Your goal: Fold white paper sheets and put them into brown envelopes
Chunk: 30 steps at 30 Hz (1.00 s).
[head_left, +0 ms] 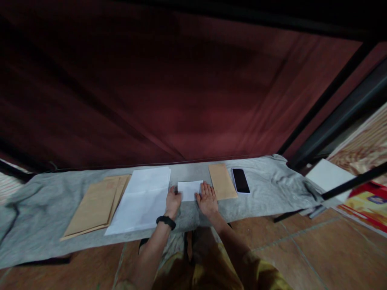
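A small white rectangle of folded paper [190, 191] lies on the grey cloth between my hands. My left hand [173, 201], with a black band on its wrist, has its fingers curled at the paper's left edge and pinches it. Flat across the right end rests my right hand [208, 198], its fingers stretched forward. Just beyond those fingers is a single brown envelope [224, 181]. To the left of my left hand, large white paper sheets [140, 199] lie in a stack, partly over or against several brown envelopes [93, 205].
A phone [241, 181] with a dark screen lies right of the single envelope. The grey cloth [272, 185] covers a long narrow surface before a dark red panel [193, 100]. Black metal bars [326, 96] and a red-and-yellow box [367, 205] stand at the right.
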{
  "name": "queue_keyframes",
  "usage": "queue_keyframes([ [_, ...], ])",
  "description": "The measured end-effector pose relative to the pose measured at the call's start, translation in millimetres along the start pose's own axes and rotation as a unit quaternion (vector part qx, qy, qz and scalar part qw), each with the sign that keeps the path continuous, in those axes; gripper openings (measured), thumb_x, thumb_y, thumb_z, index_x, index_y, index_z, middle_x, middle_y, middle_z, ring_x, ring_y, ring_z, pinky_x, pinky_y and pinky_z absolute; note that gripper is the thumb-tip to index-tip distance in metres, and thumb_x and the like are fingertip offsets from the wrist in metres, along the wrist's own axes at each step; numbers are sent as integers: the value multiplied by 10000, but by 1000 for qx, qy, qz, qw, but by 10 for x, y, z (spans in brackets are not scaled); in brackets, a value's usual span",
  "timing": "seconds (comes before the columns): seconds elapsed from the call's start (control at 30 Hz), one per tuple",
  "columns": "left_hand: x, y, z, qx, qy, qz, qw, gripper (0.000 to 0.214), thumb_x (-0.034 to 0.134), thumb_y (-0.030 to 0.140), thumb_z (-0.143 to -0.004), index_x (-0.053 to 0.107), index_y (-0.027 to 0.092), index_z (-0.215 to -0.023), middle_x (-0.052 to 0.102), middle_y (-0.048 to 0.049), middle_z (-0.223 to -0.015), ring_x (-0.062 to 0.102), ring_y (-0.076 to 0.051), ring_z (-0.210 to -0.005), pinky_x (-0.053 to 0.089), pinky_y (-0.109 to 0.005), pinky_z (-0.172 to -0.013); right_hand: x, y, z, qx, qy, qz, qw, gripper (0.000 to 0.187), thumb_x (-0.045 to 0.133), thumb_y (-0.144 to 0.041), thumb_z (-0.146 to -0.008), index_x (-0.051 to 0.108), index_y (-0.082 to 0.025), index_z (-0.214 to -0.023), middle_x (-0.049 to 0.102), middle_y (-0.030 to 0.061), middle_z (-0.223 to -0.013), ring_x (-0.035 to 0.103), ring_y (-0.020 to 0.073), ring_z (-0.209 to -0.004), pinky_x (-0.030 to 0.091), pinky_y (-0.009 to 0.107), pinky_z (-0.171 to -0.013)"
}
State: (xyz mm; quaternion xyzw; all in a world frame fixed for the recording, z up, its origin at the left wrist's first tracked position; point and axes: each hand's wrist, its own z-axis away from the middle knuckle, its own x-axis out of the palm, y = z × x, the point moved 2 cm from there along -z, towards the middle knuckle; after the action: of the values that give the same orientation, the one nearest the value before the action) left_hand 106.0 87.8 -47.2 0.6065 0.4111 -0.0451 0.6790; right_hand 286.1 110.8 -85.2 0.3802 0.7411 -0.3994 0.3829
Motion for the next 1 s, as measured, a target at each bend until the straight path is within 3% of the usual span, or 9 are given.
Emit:
queue_keyframes([
  [0.1,-49,23,72,-91,-16,114,989,495,549,203,-786,572,101,-1270,699,-24,-749,676,-184,-637,515,-289,-572,-127,-16,15,-12,-11,-6,1000,553,390,-370,-1053,431,-80,-1522,432,174,-1573,371,289,-1475,277,489,-1202],
  [0.2,-96,63,142,-162,-28,206,965,583,570,202,-776,523,117,-1350,687,-17,-740,648,-165,-590,479,-268,-516,-304,-48,66,-100,-44,-39,993,533,403,-390,-1054,418,-167,-1538,433,108,-1587,351,254,-1487,219,506,-1234],
  [0.3,-153,113,185,-203,-44,280,937,622,609,193,-752,530,161,-1369,674,-1,-737,630,-139,-575,460,-245,-511,-495,-63,86,-166,-74,-77,980,434,425,-328,-1048,514,-272,-1468,577,58,-1476,487,225,-1388,186,533,-1243],
  [0.4,-233,161,207,-215,-62,338,914,529,652,306,-777,612,161,-1284,653,9,-706,621,-124,-571,457,-232,-531,-673,-20,-17,-121,-71,-142,980,369,391,-255,-1045,667,-260,-1290,723,60,-1240,639,211,-1177,356,447,-1165],
  [0.5,-335,197,220,-211,-60,375,900,495,666,482,-786,677,155,-1157,685,-19,-783,652,-129,-657,478,-231,-587,-778,56,-185,-48,-80,-252,963,367,394,-333,-1044,713,-206,-1174,759,79,-1067,693,222,-972,527,330,-887],
  [0.6,-410,227,247,-201,-51,407,889,549,685,577,-751,678,183,-1133,728,-49,-974,683,-153,-826,515,-251,-692,-753,130,-295,-3,-133,-338,932,372,430,-397,-1021,723,-168,-1029,735,45,-832,657,182,-714,494,258,-619],
  [0.7,-405,244,307,-184,-103,415,885,572,709,618,-708,706,169,-1061,743,-64,-981,680,-181,-842,519,-271,-703,-652,186,-317,0,-169,-362,917,321,489,-372,-986,714,-149,-933,699,16,-737,616,152,-627,446,227,-538],
  [0.83,-331,184,388,-168,-115,348,915,460,835,487,-591,726,130,-861,687,-18,-707,613,-143,-635,423,-222,-539,-544,218,-310,-6,-176,-344,922,224,543,-269,-941,735,-157,-970,732,29,-799,669,173,-698,524,263,-639],
  [1.0,-175,78,436,-209,-71,329,918,315,795,388,-707,655,143,-846,602,30,-591,588,-128,-503,442,-231,-491,-498,65,-271,-20,-77,-256,963,397,471,-211,-972,641,-175,-1329,669,126,-1318,621,247,-1214,485,418,-1064],
])
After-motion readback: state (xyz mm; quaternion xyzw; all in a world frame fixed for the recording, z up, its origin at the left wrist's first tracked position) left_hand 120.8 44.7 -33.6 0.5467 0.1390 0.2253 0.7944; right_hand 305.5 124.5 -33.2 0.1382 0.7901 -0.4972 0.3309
